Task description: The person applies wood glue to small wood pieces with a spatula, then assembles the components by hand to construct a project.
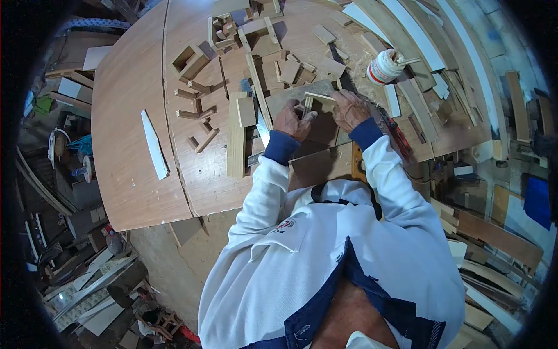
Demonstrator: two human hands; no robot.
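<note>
A small corner of thin wooden strips (320, 97) stands over a dark flat board (322, 129) on the table. At its left end, my left hand (294, 120) has its thumb and fingers closed on the short strip. My right hand (350, 110) grips the other end of the longer strip, its fingers bent round it. Part of the joint is hidden by the fingers. Just left of my left hand lie a long wooden strip (256, 87) and a flat wooden board (236, 142).
A white tub (385, 67) with a stick in it stands at the right. Small wooden boxes (189, 62), loose blocks (296, 70) and L-shaped pieces (203, 139) lie on the table (128, 104). A white tapered strip (154, 145) is at left, long boards (415, 35) at right.
</note>
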